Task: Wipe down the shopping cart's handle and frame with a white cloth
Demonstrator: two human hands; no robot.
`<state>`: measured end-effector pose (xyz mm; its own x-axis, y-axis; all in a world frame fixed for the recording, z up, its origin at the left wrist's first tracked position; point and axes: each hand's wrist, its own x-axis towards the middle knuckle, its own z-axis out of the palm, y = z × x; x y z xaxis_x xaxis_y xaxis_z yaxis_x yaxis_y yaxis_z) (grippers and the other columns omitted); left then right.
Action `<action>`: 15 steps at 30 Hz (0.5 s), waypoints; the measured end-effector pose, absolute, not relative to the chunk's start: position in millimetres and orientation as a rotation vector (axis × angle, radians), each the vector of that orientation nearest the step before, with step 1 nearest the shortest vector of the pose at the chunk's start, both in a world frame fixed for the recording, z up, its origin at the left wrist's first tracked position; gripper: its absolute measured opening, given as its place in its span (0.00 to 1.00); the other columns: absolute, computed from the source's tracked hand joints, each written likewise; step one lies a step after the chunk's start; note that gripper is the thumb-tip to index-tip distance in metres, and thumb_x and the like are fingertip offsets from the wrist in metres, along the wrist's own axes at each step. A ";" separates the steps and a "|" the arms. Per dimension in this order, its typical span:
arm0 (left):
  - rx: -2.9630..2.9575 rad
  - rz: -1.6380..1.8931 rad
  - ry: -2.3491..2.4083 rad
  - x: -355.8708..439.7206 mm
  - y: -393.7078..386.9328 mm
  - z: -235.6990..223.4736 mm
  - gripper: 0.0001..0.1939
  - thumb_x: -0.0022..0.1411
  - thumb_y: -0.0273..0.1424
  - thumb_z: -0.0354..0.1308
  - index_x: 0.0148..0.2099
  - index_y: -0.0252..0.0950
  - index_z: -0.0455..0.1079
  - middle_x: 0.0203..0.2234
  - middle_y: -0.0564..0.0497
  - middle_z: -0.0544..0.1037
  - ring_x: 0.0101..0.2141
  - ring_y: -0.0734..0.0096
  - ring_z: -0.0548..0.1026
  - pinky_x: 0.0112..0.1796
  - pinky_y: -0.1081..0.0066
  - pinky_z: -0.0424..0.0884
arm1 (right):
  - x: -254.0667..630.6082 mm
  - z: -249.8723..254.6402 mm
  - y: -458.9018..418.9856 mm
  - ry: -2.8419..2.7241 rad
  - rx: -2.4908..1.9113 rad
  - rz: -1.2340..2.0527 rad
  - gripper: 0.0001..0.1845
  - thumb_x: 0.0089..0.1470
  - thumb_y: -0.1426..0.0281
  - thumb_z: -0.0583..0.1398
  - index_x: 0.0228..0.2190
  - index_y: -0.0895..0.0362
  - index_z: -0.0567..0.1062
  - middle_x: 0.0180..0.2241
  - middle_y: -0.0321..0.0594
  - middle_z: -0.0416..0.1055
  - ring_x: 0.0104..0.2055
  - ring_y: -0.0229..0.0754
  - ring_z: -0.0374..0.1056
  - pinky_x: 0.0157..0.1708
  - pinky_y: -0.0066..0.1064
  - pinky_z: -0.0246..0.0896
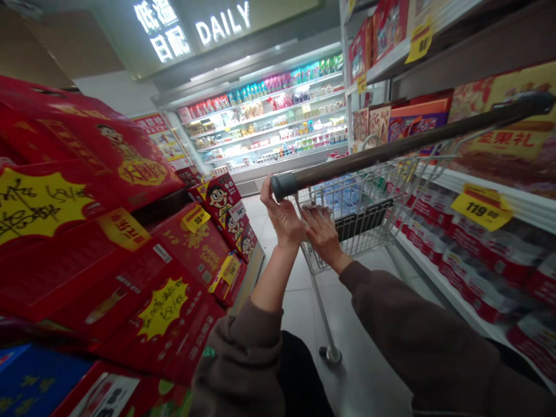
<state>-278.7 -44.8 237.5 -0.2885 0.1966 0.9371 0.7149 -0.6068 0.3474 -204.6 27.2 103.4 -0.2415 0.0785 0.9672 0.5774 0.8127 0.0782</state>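
A shopping cart (pixel 369 202) of silver wire stands tilted in view, its long brown handle (pixel 373 152) running up to the right. At the handle's grey end cap, my left hand (pixel 284 223) is closed around the cart's frame; part of its grip is hidden. Just right of it, my right hand (pixel 322 234) presses a crumpled greyish cloth (pixel 319 209) against the cart's side frame, fingers bent over it. Inside the basket lie clear bluish bottles (pixel 345 194), partly covered by the wire.
Red gift boxes (pixel 130 272) with yellow price tags are stacked close on the left. Shelves (pixel 452 179) with boxes and bottle packs line the right. A lit fridge (pixel 269 121) stands ahead. The cart's wheel (pixel 330 354) rests on the tiled floor (pixel 299 301).
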 end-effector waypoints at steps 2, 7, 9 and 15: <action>-1.676 -1.932 -1.083 -280.2 -47.1 236.9 0.34 0.69 0.56 0.34 0.68 0.44 0.50 0.63 0.43 0.64 0.65 0.58 0.61 0.66 0.57 0.54 | -192.2 83.2 24.4 -1.822 -0.512 -0.503 0.15 0.63 0.77 0.54 0.46 0.53 0.76 0.63 0.43 0.65 0.68 0.48 0.57 0.67 0.54 0.55; -1.829 -1.983 -1.131 -301.0 -34.7 227.1 0.36 0.68 0.57 0.31 0.67 0.40 0.53 0.62 0.41 0.66 0.61 0.59 0.66 0.64 0.59 0.57 | -164.1 92.3 16.2 -1.812 -0.456 -0.397 0.16 0.58 0.79 0.55 0.45 0.53 0.75 0.62 0.44 0.67 0.67 0.46 0.60 0.61 0.47 0.64; -1.955 -1.954 -1.236 -311.5 -22.3 219.4 0.36 0.69 0.57 0.31 0.64 0.39 0.58 0.60 0.41 0.68 0.61 0.59 0.66 0.63 0.59 0.59 | -162.4 111.1 16.4 -1.755 -0.419 -0.343 0.16 0.57 0.78 0.56 0.45 0.54 0.75 0.64 0.44 0.63 0.69 0.46 0.54 0.63 0.47 0.63; -2.167 -1.917 -1.452 -324.0 11.5 199.3 0.38 0.65 0.61 0.33 0.65 0.44 0.56 0.53 0.42 0.72 0.49 0.62 0.73 0.56 0.58 0.67 | -163.5 104.5 25.8 -1.913 -0.436 -0.180 0.16 0.56 0.79 0.56 0.45 0.55 0.73 0.67 0.46 0.58 0.72 0.45 0.47 0.68 0.49 0.55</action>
<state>-324.0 11.5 199.3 -0.1012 0.6558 0.7482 0.5428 -0.5938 0.5939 -163.5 25.8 104.5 -0.3212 0.2142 0.9225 0.3821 0.9206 -0.0807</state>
